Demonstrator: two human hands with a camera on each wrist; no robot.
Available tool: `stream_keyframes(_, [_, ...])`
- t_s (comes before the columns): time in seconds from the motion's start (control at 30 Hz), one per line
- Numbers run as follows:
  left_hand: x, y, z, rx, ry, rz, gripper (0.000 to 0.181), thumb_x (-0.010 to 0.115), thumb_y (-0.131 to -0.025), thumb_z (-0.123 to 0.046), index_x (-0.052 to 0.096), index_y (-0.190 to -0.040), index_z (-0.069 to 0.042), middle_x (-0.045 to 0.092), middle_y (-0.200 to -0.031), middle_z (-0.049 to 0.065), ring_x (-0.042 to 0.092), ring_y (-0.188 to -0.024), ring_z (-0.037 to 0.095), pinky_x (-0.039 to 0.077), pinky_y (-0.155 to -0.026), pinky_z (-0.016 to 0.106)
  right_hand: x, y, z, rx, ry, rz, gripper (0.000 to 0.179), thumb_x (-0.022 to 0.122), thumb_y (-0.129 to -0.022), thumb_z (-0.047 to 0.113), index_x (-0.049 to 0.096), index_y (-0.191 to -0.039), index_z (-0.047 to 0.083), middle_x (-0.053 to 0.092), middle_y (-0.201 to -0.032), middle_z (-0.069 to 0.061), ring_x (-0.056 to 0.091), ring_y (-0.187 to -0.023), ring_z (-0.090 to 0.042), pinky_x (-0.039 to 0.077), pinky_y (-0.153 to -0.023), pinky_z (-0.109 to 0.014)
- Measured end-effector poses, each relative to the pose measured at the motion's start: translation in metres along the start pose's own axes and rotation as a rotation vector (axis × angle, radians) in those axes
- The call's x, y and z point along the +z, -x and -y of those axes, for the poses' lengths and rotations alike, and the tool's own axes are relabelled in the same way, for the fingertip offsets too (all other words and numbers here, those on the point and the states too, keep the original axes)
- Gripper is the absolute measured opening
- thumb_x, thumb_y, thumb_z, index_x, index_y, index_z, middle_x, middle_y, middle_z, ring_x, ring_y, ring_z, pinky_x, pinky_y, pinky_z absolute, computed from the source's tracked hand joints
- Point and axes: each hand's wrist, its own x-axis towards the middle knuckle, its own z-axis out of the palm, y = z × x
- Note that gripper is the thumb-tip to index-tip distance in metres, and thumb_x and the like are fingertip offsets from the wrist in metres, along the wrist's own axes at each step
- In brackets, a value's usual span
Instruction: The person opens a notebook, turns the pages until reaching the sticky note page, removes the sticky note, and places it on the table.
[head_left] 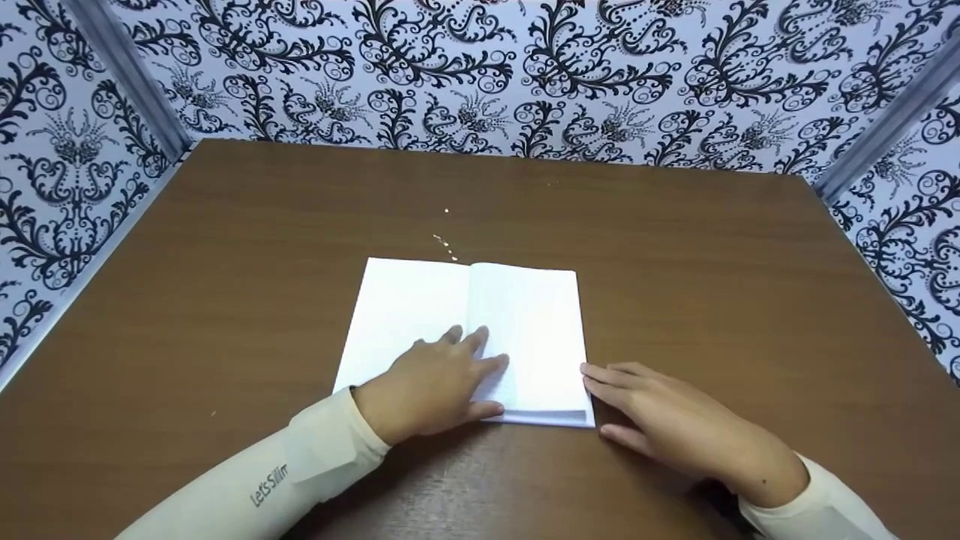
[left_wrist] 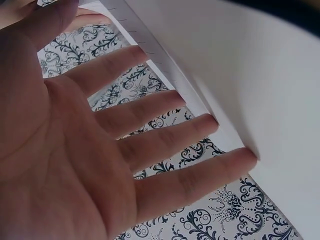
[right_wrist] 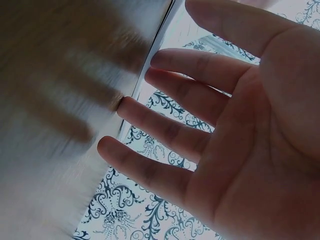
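An open book (head_left: 547, 322) with white pages lies flat on the table in the head view. My left hand (head_left: 431, 382) rests over its centre fold, fingers spread and fairly straight, fingertips on the pages. In the left wrist view that left hand (left_wrist: 75, 140) shows its palm, with the fingertips (left_wrist: 245, 159) against the white page. My right hand (head_left: 667, 420) lies at the book's lower right edge, its fingertips right at the page side. The right wrist view has the right hand (right_wrist: 235, 125) with extended fingers and nothing held in them.
The brown wooden table (head_left: 675, 262) carries the book. A few small white specks (head_left: 448, 245) lie just beyond the book's top edge. Patterned black-and-white panels (head_left: 480, 75) stand along the table's back and both sides.
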Motion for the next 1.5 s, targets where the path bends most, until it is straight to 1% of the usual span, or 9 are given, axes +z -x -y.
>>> stream_keyframes(0.23, [0.001,-0.001,0.0,0.025,-0.015,-0.046,0.055,0.058,-0.095,-0.055,0.059,-0.139,-0.022,0.053,-0.147,0.015,0.057,-0.128,0.043,0.055,-0.088,0.059,0.001,0.0,-0.001,0.038,-0.006,0.049,0.063,0.067,-0.095,0.031,0.046,-0.149,0.006,0.043,-0.156,-0.011,0.047,-0.139,-0.036,0.043,-0.106,-0.057])
stream_keyframes(0.53, [0.004,0.002,-0.002,0.085,-0.083,-0.166,0.036,0.065,-0.093,-0.043,0.068,-0.12,-0.019,0.064,-0.129,0.012,0.069,-0.106,0.036,0.059,-0.072,0.053,0.002,0.0,-0.002,-0.006,0.044,0.023,0.058,0.068,-0.095,0.032,0.052,-0.145,0.009,0.044,-0.156,-0.011,0.049,-0.136,-0.035,0.046,-0.104,-0.055])
stream_keyframes(0.63, [0.005,0.002,-0.003,0.102,-0.111,-0.221,0.03,0.068,-0.09,-0.039,0.07,-0.112,-0.018,0.068,-0.118,0.01,0.07,-0.096,0.033,0.059,-0.065,0.049,0.002,0.0,-0.002,-0.012,0.049,0.024,0.058,0.067,-0.095,0.033,0.052,-0.146,0.01,0.045,-0.155,-0.012,0.05,-0.136,-0.036,0.046,-0.103,-0.056])
stream_keyframes(0.7, [0.006,0.002,-0.004,0.116,-0.126,-0.263,0.026,0.069,-0.088,-0.037,0.072,-0.105,-0.017,0.069,-0.105,0.007,0.07,-0.087,0.028,0.059,-0.062,0.047,0.002,0.0,-0.002,-0.011,0.051,0.027,0.058,0.067,-0.095,0.033,0.051,-0.147,0.012,0.045,-0.155,-0.012,0.05,-0.135,-0.036,0.047,-0.103,-0.056])
stream_keyframes(0.87, [0.008,0.001,-0.005,0.151,-0.169,-0.358,0.017,0.071,-0.085,-0.032,0.072,-0.09,-0.016,0.064,-0.08,0.0,0.066,-0.074,0.021,0.059,-0.064,0.047,0.004,0.0,-0.001,-0.008,0.06,0.028,0.059,0.068,-0.094,0.033,0.051,-0.147,0.014,0.045,-0.155,-0.012,0.051,-0.135,-0.036,0.047,-0.102,-0.056])
stream_keyframes(0.97, [0.009,0.0,-0.007,0.161,-0.193,-0.409,0.014,0.072,-0.083,-0.029,0.072,-0.086,-0.016,0.064,-0.076,0.0,0.067,-0.072,0.02,0.058,-0.065,0.046,0.004,0.0,-0.001,-0.013,0.065,0.022,0.059,0.068,-0.094,0.033,0.051,-0.147,0.013,0.045,-0.155,-0.013,0.051,-0.134,-0.037,0.047,-0.101,-0.056])
stream_keyframes(1.23, [0.008,-0.007,-0.011,0.144,-0.199,-0.464,0.014,0.072,-0.086,-0.029,0.073,-0.09,-0.016,0.073,-0.082,0.0,0.071,-0.073,0.021,0.059,-0.071,0.043,0.005,0.001,-0.001,-0.01,0.073,0.01,0.058,0.069,-0.094,0.033,0.052,-0.146,0.013,0.045,-0.155,-0.012,0.051,-0.134,-0.037,0.048,-0.101,-0.056])
stream_keyframes(1.37, [0.004,-0.009,-0.012,0.124,-0.171,-0.507,0.022,0.073,-0.088,-0.031,0.072,-0.103,-0.015,0.075,-0.085,0.0,0.072,-0.073,0.019,0.059,-0.074,0.041,0.006,0.0,-0.001,-0.019,0.081,-0.001,0.058,0.069,-0.093,0.032,0.052,-0.146,0.013,0.046,-0.155,-0.011,0.052,-0.133,-0.036,0.048,-0.1,-0.056])
stream_keyframes(1.5, [0.002,-0.008,-0.012,0.104,-0.134,-0.594,0.036,0.074,-0.087,-0.03,0.066,-0.119,-0.016,0.074,-0.083,0.0,0.071,-0.07,0.018,0.058,-0.074,0.039,0.008,0.0,-0.002,-0.039,0.093,-0.018,0.058,0.07,-0.093,0.031,0.053,-0.146,0.014,0.047,-0.154,-0.011,0.053,-0.131,-0.036,0.049,-0.098,-0.056])
